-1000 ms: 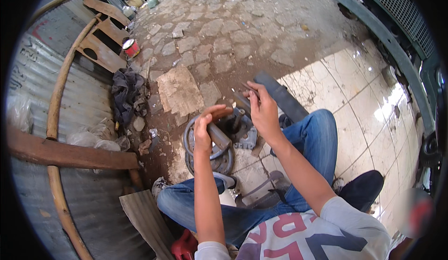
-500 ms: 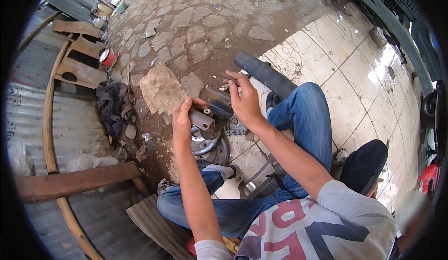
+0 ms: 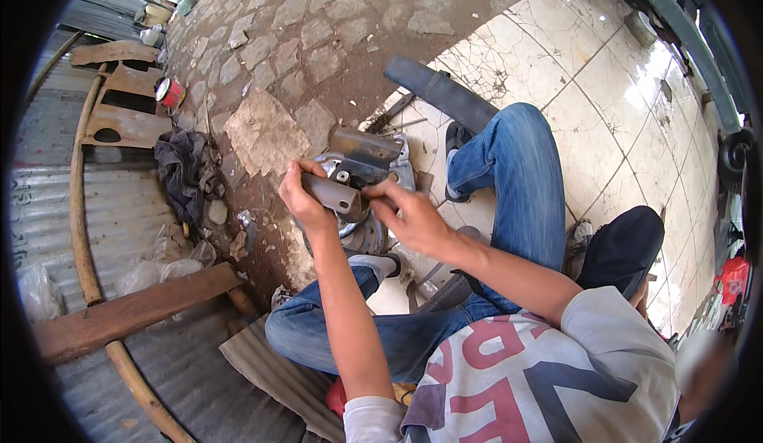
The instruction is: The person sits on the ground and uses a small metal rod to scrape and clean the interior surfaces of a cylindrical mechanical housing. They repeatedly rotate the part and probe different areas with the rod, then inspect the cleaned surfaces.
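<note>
My left hand [image 3: 307, 201] is closed round a grey-brown metal bracket [image 3: 332, 193], a folded channel with a hole near its end and a small pale bushing beside it. At the bracket's right end my right hand [image 3: 413, 219] has its fingers pinched together. Whatever sits between those fingertips is hidden. Just beyond the hands is a dark, rust-stained metal channel [image 3: 367, 146]; I cannot tell whether it joins the bracket. Shiny round metal parts [image 3: 362, 236] lie below, between my legs, partly covered by the hands.
A black ribbed rubber roll [image 3: 442, 93] lies across the tile edge. A flat pale slab [image 3: 266, 133], a dark cloth [image 3: 181, 165] and a red tin [image 3: 169, 93] are to the left. A wooden plank [image 3: 135, 312] runs nearer. Another person's dark-clothed knee [image 3: 624, 248] is close at right.
My right hand, raised with a thin dark piece between its fingers, has come down and left to the bracket's end. The left hand still holds the bracket. The view has shifted slightly.
</note>
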A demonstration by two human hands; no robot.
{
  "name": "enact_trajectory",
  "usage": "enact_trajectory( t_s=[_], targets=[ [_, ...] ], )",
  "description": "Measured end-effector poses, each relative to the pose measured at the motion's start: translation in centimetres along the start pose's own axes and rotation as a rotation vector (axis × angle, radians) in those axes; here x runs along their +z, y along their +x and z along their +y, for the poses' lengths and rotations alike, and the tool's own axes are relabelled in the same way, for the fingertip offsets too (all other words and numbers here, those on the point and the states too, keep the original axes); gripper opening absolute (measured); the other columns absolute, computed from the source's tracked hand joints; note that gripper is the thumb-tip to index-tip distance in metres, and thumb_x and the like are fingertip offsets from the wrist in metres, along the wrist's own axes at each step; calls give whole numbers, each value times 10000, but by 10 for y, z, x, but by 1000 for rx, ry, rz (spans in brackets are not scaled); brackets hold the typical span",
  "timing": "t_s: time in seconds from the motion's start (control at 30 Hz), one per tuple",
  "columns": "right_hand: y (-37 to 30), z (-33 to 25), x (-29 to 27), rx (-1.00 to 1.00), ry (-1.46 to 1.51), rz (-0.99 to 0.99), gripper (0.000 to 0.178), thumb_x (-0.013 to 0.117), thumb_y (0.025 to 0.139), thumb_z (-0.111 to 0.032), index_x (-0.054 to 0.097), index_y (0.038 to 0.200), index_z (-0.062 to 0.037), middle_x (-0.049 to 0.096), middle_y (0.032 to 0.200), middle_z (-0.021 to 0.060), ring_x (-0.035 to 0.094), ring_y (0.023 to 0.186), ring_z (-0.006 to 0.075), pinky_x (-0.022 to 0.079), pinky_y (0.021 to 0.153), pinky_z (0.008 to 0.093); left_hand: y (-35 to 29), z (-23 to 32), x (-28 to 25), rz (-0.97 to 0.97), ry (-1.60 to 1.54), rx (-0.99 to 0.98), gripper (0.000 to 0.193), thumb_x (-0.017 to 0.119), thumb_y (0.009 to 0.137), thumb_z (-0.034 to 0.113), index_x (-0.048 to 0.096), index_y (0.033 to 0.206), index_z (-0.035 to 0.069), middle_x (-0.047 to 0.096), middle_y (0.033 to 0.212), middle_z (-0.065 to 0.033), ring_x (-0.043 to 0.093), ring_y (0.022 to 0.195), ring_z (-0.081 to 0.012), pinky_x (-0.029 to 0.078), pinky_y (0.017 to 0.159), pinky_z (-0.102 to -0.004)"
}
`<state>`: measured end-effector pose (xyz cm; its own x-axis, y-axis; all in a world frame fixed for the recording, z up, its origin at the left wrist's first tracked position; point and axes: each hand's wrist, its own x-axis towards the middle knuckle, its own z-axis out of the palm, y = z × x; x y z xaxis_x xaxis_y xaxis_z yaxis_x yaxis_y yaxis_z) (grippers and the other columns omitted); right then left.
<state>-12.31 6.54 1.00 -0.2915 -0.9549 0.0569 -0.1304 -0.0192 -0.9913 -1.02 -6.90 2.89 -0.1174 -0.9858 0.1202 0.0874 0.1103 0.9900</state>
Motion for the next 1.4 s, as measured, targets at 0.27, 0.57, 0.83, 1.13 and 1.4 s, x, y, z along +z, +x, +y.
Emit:
enact_trajectory(
  t_s=[0.27,0.57,0.83,1.13,1.4],
  targets=[
    [-12,3,13,-74,-43,9,193,565,961,-83,566,1150,-46,715,978,167,713,860,326,562,664,388,-8,-12,-11,126,-180,32,452,374,985,373,533,737,31,500,658,-73,447,582,-140,342,519,-275],
    [-8,2,7,68,-87,-75,202,551,964,-55,550,1166,-47,714,929,176,725,775,259,544,622,364,-16,-15,-24,113,-310,23,584,314,1008,466,541,711,17,494,630,-86,432,534,-147,323,483,-264],
    [-6,13,16,23,-38,-35,188,562,956,-66,534,1139,-33,711,991,184,702,861,358,563,649,426,-12,-10,-30,10,-225,82,658,314,1001,536,548,688,7,460,578,-80,411,500,-148,296,470,-265],
    [6,9,13,-197,-261,28,192,580,919,18,554,1109,8,708,971,211,719,859,338,581,669,397,1,-13,-17,13,-271,169,658,304,1002,524,545,673,8,447,569,-86,401,506,-158,296,486,-273],
    [12,6,12,-162,-312,76,203,575,944,-63,527,1140,-43,709,868,180,707,736,346,558,562,415,6,-14,-5,-3,-350,235,678,270,1015,511,553,673,-1,462,561,-90,401,493,-165,297,468,-277]
  ],
)
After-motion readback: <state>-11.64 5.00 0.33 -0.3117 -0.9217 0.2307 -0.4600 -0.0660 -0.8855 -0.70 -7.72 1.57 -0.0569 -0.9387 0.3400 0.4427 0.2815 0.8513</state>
